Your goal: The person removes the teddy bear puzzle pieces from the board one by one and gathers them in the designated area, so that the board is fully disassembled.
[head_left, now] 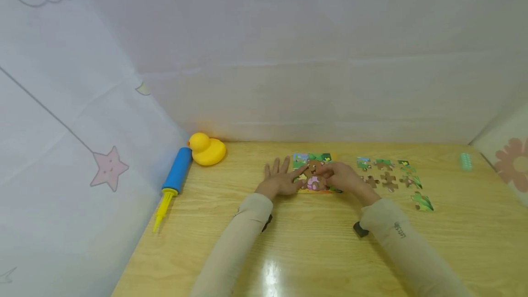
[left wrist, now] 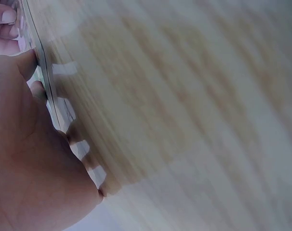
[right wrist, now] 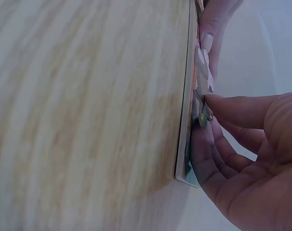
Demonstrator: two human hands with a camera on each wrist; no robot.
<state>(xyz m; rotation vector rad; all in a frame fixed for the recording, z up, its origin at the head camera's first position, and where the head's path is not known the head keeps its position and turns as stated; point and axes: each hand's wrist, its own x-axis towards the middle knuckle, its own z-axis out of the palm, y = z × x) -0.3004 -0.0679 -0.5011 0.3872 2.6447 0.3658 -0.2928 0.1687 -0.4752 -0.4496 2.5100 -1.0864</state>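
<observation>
A bear jigsaw puzzle (head_left: 315, 183) in a shallow board lies on the table in the head view, partly covered by both hands. My left hand (head_left: 282, 181) rests at its left edge, fingers spread, with the thumb reaching onto the puzzle. At the right part of the board, my right hand (head_left: 344, 178) pinches a puzzle piece (right wrist: 204, 115) between thumb and fingers; the right wrist view has it tilted against the board (right wrist: 184, 163). The palm of my left hand (left wrist: 35, 144) fills the side of the left wrist view.
Several loose puzzle pieces (head_left: 388, 181) lie right of the board. A yellow rubber duck (head_left: 209, 151) and a blue and yellow hand pump (head_left: 177, 173) are at the left. A small green item (head_left: 465, 161) lies far right. Printed cloth (head_left: 288, 100) walls the table's back and sides.
</observation>
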